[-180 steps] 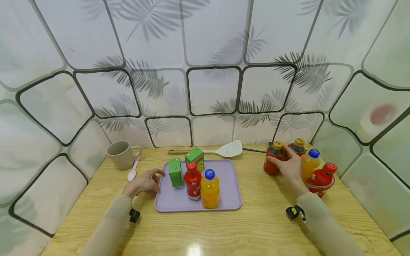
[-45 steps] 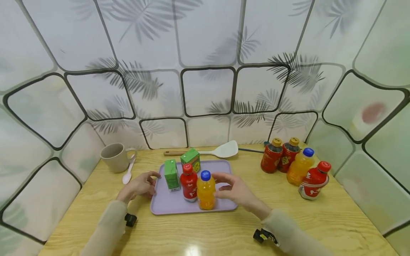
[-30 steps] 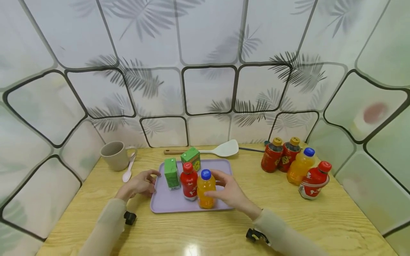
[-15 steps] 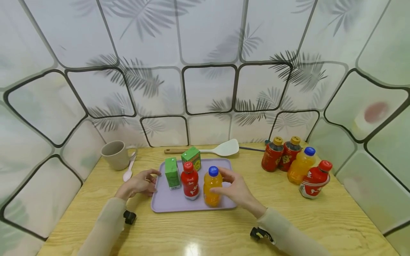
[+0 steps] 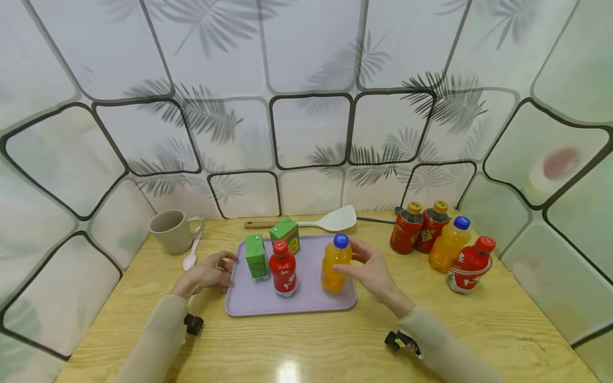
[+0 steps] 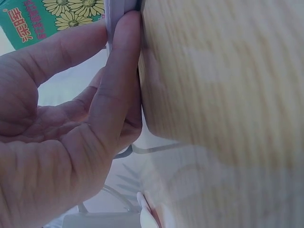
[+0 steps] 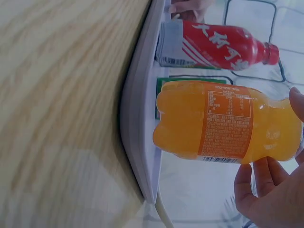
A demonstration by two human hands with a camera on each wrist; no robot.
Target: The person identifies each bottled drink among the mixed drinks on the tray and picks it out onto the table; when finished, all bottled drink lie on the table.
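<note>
My right hand [image 5: 378, 271] grips an orange drink bottle [image 5: 332, 271] with a blue cap, over the right part of the lilac tray [image 5: 297, 304]. It leans slightly; in the right wrist view, whether the base of the orange drink bottle [image 7: 190, 121] touches the tray is unclear. My left hand [image 5: 208, 274] holds the tray's left edge, thumb and a finger at the rim [image 6: 116, 21] in the left wrist view. A red bottle [image 5: 283, 271] stands mid-tray, with two green drink cartons [image 5: 257, 259] behind and left of it.
Two dark-red bottles with gold caps [image 5: 407, 229], another orange drink bottle [image 5: 450, 246] and a red bottle in a small bowl [image 5: 466, 268] stand at right. Behind the tray lies a white spatula [image 5: 337, 219]. A mug [image 5: 171, 231] and spoon [image 5: 192, 252] are at left.
My right hand came from the gold-capped bottles to the tray's orange drink bottle, took hold of it and moved it right, away from the red bottle. My left hand stayed at the tray.
</note>
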